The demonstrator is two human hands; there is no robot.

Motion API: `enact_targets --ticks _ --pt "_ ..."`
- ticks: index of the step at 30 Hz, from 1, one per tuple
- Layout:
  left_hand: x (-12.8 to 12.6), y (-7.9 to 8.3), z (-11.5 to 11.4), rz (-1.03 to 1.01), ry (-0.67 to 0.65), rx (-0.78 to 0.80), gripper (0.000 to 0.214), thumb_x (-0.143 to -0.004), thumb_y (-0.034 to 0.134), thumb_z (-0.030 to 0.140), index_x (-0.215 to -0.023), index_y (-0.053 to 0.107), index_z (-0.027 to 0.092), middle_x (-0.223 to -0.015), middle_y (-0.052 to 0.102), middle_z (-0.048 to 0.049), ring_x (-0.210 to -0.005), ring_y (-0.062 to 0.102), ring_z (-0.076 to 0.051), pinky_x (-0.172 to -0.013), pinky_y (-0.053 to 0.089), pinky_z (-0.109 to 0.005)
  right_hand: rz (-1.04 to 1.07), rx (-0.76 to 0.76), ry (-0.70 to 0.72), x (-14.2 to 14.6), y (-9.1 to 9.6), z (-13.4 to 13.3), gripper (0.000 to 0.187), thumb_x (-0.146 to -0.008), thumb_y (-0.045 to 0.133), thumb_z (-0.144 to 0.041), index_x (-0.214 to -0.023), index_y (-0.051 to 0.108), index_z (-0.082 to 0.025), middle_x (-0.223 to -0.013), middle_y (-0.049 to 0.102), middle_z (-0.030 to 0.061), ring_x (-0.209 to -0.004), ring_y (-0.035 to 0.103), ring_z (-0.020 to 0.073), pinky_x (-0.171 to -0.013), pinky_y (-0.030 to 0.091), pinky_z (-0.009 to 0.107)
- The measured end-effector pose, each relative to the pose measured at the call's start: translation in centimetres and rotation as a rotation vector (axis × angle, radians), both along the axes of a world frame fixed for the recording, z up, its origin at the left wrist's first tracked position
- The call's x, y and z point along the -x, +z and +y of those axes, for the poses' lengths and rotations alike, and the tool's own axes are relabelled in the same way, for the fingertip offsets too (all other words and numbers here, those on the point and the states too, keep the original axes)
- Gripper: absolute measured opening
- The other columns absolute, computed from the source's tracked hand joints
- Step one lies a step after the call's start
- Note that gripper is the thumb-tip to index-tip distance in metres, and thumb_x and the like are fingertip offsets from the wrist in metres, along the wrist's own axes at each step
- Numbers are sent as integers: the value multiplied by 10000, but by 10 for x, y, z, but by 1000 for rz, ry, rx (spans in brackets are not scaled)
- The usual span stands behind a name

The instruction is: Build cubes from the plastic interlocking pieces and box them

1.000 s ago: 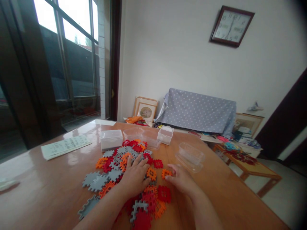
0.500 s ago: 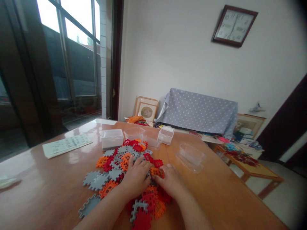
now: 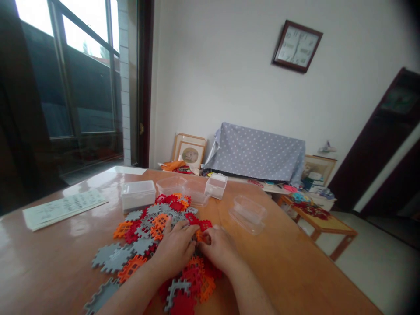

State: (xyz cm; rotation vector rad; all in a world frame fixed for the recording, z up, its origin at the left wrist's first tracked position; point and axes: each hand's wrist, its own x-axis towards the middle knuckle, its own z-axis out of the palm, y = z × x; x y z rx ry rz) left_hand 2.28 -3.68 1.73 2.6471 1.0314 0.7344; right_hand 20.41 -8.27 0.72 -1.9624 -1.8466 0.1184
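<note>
Compared with one second ago, the right hand (image 3: 220,247) has moved left to the right edge of the pile of plastic tiles (image 3: 159,225), closing the former gap to the left hand (image 3: 177,243). The orange tile (image 3: 198,236) that lay apart at the right hand's thumb is no longer there; orange now shows between the two sets of fingertips. The view has turned right: the clock (image 3: 297,46) appears farther left.

Right hand: fingers and thumb bent together at the orange tile; whether they grip it cannot be told. Left hand: palm down on the middle of the pile, fingers pointing right; any grip beneath is hidden.

The pile lies on the table (image 3: 278,271) in grey, red and orange. The left hand and forearm cover its middle and part of its near side. The right hand and wrist partly cover a red tile at the right edge.

A white box (image 3: 138,195) stands just beyond the pile at far left. Clear tubs (image 3: 196,197) stand along its far edge, with a small clear box (image 3: 215,186) to their right. A clear tray (image 3: 248,214) lies farther right, clear of the hands. Printed sheets (image 3: 64,208) lie left.
</note>
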Motion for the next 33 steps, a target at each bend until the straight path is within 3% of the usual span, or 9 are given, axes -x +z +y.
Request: enact_targets --ticks 4,8,11,14,16,18,24,33 --pt "-1 -5 3 -83 -20 35 387 -908 498 221 -1269 613 299 -1218 685 -55 -1209 551 -278 -1174 118 -561 -44 -90 28 3 1 1 140 -883 608 -345 -927 725 -284 -908 664 20 -849 606 183 -675 363 265" --pt "-5 -12 12 -297 -6 146 330 -928 511 292 -1229 634 241 -1210 680 -94 -1158 578 -285 -1069 343 -476 -49 -211 -9 0 6 0 211 -917 555 -236 -1006 734 -303 -881 656 29 -839 613 185 -691 395 267" --pt "-8 -7 14 -595 37 396 366 -930 529 402 -1221 617 199 -1150 693 -102 -1052 629 -255 -947 453 -394 65 -352 17 -1 10 -3 290 -951 527 -225 -1174 690 -313 -919 667 32 -867 620 183 -750 444 272" --pt "-8 7 7 -793 66 771 413 -898 558 522 -1120 651 186 -1035 703 -71 -871 650 -214 -780 491 -329 137 -465 100 2 14 -9 329 -957 515 -206 -1239 658 -298 -961 683 39 -895 618 189 -802 477 294" --pt "-6 15 2 -879 28 959 416 -868 610 518 -1105 653 179 -995 689 -54 -792 627 -176 -720 476 -294 139 -509 173 7 17 -13 356 -940 510 -159 -1238 655 -291 -1000 694 42 -924 619 194 -831 492 314" --pt "-4 20 -2 -968 -9 1048 415 -825 685 439 -1141 629 176 -990 670 -40 -758 595 -143 -687 457 -265 137 -526 229 11 18 -15 405 -914 497 -107 -1245 647 -287 -1040 699 44 -958 624 199 -858 503 332" --pt "0 21 3 -1027 12 964 422 -804 705 363 -1161 590 171 -835 635 6 -679 528 -114 -652 408 -239 302 -490 184 13 9 -12 561 -884 491 -104 -1414 502 -288 -1099 687 50 -991 652 195 -887 540 354" --pt "2 25 1 -994 -5 939 422 -767 727 368 -1124 601 183 -840 655 6 -759 584 -142 -719 426 -254 473 -322 133 10 2 -9 671 -810 647 -230 -1450 454 -284 -1238 662 72 -1104 642 233 -951 541 416"
